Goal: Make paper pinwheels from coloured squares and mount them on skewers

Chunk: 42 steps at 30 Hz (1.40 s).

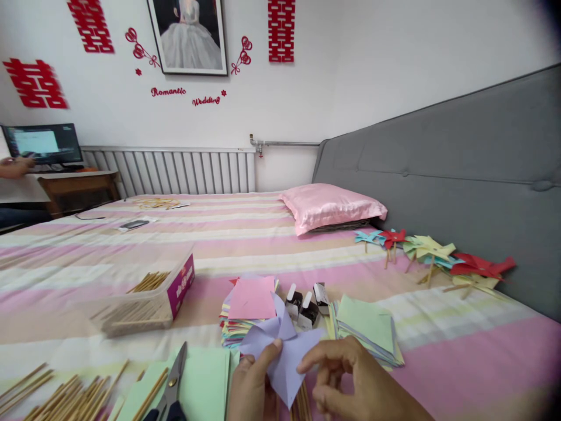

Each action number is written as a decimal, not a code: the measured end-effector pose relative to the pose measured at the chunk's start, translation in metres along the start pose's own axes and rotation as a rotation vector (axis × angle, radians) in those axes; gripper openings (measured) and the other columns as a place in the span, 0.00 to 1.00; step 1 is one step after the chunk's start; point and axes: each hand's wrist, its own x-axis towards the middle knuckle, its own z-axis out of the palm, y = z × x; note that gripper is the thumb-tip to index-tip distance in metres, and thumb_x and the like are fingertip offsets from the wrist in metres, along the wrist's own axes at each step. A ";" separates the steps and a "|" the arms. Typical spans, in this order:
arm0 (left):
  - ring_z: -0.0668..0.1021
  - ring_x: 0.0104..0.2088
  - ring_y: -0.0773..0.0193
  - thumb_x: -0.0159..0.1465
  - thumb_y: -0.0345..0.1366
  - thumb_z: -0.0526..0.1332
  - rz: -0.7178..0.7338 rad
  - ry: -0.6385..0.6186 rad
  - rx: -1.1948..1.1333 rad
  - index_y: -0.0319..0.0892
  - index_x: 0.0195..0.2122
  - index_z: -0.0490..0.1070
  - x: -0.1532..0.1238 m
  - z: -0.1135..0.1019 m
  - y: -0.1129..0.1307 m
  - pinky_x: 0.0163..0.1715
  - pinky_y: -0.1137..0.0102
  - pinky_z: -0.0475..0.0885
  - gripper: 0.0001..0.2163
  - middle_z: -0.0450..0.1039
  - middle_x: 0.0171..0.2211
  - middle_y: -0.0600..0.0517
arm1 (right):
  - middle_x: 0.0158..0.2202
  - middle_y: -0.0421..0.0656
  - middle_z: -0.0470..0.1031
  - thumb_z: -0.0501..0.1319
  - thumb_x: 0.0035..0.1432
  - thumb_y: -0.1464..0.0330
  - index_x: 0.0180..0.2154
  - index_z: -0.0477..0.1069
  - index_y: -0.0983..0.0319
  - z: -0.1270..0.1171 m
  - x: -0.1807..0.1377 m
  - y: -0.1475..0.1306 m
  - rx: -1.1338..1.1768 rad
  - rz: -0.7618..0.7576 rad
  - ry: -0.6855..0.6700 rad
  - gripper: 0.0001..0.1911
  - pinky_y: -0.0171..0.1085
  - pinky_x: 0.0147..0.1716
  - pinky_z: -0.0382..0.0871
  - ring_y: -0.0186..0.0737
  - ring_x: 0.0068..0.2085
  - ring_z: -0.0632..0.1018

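A purple paper pinwheel (pixel 287 354), its blades folded toward the middle, is pinched in my left hand (pixel 254 380) with the thumb on its front. My right hand (pixel 355 380) is beside the pinwheel's right blade. Its fingers are bent and apart, and the index fingertip is at the blade's edge; whether it presses there I cannot tell. Behind the pinwheel lies a stack of coloured paper squares (pixel 252 298), pink on top. Small open boxes (pixel 308 313) stand next to it. Wooden sticks (pixel 301 403) show below the pinwheel, between my hands.
Scissors (pixel 173 380) lie on green paper (pixel 205 380), with loose sticks (pixel 74 400) at left. Farther back are a clear plastic box (pixel 135 321) of sticks, a pink pillow (pixel 333 204) and finished pinwheels (pixel 429 248). Green-topped squares (pixel 366 321) lie right. A person's hand (pixel 15 166) is far left.
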 end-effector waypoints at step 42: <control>0.77 0.28 0.62 0.43 0.36 0.69 0.476 0.072 0.333 0.40 0.29 0.79 0.002 -0.002 -0.018 0.29 0.75 0.72 0.11 0.79 0.23 0.52 | 0.22 0.36 0.63 0.64 0.46 0.65 0.20 0.69 0.65 0.018 0.021 0.013 0.154 -0.002 0.431 0.11 0.29 0.20 0.64 0.34 0.21 0.74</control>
